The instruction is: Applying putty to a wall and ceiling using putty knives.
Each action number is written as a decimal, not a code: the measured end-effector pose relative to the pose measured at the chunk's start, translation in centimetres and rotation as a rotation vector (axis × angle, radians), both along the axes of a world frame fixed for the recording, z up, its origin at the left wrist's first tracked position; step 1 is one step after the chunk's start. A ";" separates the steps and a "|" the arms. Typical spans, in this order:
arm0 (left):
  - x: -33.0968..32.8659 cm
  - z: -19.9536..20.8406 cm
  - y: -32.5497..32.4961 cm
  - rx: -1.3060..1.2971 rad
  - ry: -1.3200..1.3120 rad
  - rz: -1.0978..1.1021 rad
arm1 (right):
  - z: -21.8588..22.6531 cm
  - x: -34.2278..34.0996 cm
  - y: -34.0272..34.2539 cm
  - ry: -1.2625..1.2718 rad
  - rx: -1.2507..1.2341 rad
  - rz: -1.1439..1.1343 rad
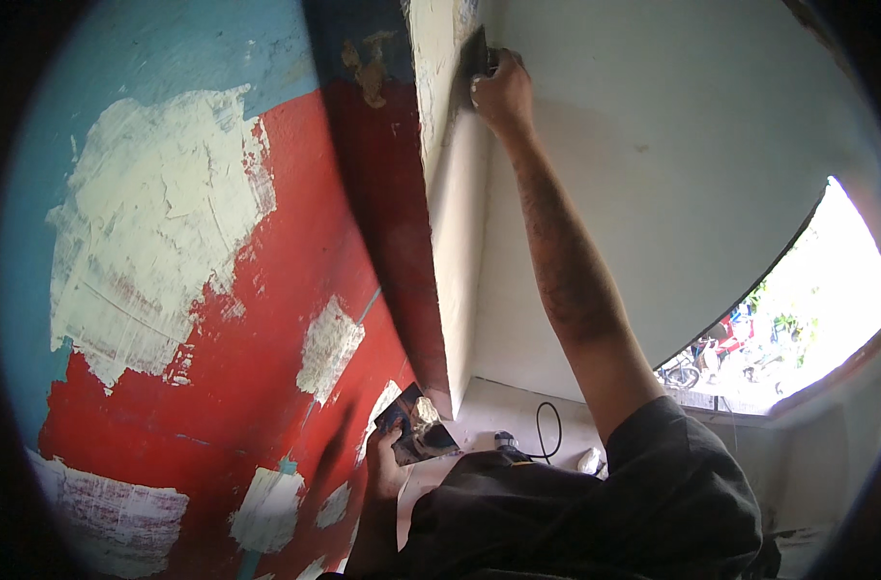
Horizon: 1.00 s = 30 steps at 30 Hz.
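Note:
My right hand [505, 92] is raised high at the end of an outstretched arm, its fingers closed around a putty knife [474, 55]. The knife's dark blade lies against the narrow cream wall edge [452, 242], near its upper end. Low down, by the foot of that edge, my left hand [386, 468] grips a dark flat putty board [442, 443]. A lump of pale putty [424, 414] sits on the board. Part of the left hand's grip is hidden behind the board.
To the left is a red and blue wall [266, 377] with several whitish filler patches [160, 222]. A pale smooth wall [653, 145] rises on the right, beside a bright opening [827, 309] with vehicles outside. A black cable [560, 430] loops on the floor below.

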<state>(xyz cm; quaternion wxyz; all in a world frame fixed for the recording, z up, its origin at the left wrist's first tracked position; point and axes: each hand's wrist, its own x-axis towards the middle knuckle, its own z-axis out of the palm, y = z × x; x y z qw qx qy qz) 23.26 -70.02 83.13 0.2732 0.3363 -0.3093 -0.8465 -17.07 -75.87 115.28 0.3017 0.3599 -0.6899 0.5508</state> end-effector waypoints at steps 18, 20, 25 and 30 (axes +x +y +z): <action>1.9 0.1 0.5 0.018 0.012 -0.073 | -0.7 9.7 2.7 0.189 -0.108 -0.050; 2.0 0.0 0.5 0.019 0.021 -0.079 | -1.0 11.5 3.8 0.143 -0.109 0.032; 2.3 -0.7 -0.1 0.038 0.084 -0.065 | -3.1 7.7 6.3 0.202 -0.259 0.109; 0.8 -0.3 -0.1 -0.059 0.184 -0.060 | -1.0 -2.1 6.8 -0.089 -0.119 0.099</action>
